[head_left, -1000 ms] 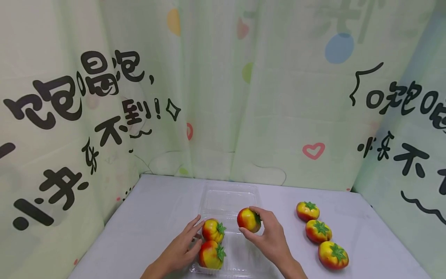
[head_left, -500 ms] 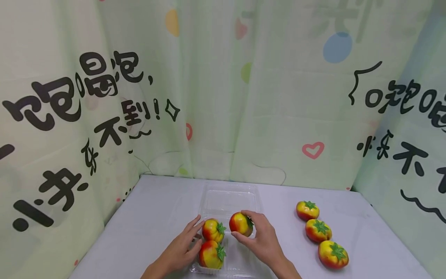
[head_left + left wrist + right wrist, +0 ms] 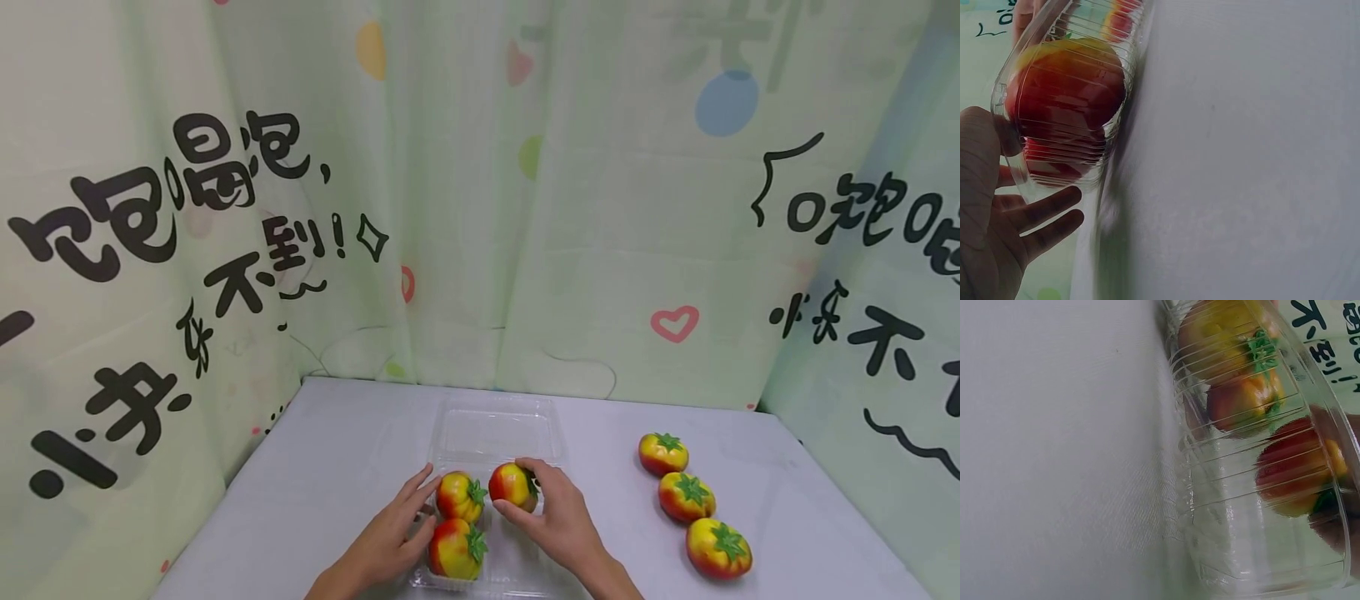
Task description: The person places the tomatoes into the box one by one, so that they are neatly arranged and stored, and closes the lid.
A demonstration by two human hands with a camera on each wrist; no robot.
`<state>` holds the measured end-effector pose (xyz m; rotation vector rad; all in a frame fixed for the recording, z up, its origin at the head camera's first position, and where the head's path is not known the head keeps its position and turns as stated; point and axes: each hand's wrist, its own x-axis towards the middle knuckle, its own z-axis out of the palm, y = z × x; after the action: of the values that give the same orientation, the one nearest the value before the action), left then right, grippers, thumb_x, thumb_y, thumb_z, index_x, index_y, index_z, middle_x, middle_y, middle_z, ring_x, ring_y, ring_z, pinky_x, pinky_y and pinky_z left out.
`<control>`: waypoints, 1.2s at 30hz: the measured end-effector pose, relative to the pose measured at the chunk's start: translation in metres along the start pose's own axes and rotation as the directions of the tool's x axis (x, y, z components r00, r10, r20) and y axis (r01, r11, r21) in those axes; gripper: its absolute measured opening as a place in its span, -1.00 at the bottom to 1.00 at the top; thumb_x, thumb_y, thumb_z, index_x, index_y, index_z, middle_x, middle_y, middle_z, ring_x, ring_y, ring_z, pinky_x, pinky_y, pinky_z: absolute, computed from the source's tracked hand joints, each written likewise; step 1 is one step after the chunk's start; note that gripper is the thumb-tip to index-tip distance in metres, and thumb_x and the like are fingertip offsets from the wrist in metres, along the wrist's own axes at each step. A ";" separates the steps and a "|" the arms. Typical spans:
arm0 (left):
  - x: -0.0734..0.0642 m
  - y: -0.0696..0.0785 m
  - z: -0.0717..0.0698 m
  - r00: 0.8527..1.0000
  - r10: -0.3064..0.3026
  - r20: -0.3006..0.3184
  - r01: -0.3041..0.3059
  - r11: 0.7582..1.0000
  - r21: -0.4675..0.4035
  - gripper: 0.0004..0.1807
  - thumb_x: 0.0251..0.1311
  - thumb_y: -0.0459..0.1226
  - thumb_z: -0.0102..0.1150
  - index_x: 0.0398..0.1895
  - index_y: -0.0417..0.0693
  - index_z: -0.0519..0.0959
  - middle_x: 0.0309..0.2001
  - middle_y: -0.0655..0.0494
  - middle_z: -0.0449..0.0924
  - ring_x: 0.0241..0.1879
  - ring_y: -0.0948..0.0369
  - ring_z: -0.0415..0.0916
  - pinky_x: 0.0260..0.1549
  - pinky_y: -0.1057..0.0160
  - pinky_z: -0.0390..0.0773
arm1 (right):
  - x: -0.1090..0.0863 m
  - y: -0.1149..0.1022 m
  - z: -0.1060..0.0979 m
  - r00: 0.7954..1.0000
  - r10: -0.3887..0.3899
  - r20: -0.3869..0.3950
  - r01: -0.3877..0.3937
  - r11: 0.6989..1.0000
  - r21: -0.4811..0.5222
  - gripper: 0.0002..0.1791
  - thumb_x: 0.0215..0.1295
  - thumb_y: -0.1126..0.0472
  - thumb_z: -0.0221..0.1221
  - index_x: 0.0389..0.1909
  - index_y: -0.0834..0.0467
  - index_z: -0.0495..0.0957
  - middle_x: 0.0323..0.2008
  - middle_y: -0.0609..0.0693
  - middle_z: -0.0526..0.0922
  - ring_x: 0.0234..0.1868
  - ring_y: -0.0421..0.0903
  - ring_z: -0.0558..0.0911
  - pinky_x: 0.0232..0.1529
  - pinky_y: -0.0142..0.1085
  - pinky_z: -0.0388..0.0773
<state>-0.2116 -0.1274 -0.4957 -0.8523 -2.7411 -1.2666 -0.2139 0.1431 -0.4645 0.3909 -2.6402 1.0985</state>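
Observation:
My right hand point(image 3: 558, 521) pinches a red-and-yellow, tomato-like fruit point(image 3: 511, 485) with a green leafy cap between thumb and fingers. It is over the right half of a clear plastic clamshell box point(image 3: 517, 575). Two similar fruits, one far point(image 3: 459, 496) and one near point(image 3: 454, 552), sit in the left half. Along the box's left side, my left hand point(image 3: 390, 529) rests with fingers spread. In the left wrist view, two of its fingers point(image 3: 1047, 219) stretch out beside the ribbed wall. The right wrist view shows the held fruit point(image 3: 1294, 465) through the plastic.
The box's hinged lid point(image 3: 495, 429) lies open toward the back. To the right, three similar fruits stand in a slanting row on the white tabletop point(image 3: 330, 467): far point(image 3: 663, 453), middle point(image 3: 686, 497) and near point(image 3: 718, 549). A printed curtain point(image 3: 465, 208) surrounds the table.
My right hand has carried the pinched fruit leftward and down, bringing it beside the far fruit in the box. My left hand has stayed in place.

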 end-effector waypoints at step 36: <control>0.000 0.001 0.000 1.000 0.007 -0.007 -0.006 1.000 0.018 -0.38 0.50 -0.20 0.04 0.56 -0.12 0.23 0.57 -0.20 0.10 0.06 0.19 0.62 0.13 0.01 0.63 | 0.004 0.005 0.012 0.995 0.037 0.094 -0.036 0.999 -0.009 -0.43 0.12 -0.14 0.47 0.00 0.11 0.54 -0.04 0.01 0.63 -0.04 -0.03 0.60 0.00 -0.07 0.70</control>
<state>-0.2114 -0.1266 -0.4956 -0.8529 -2.7374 -1.2402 -0.2209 0.1374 -0.4747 0.4037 -2.7429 1.1072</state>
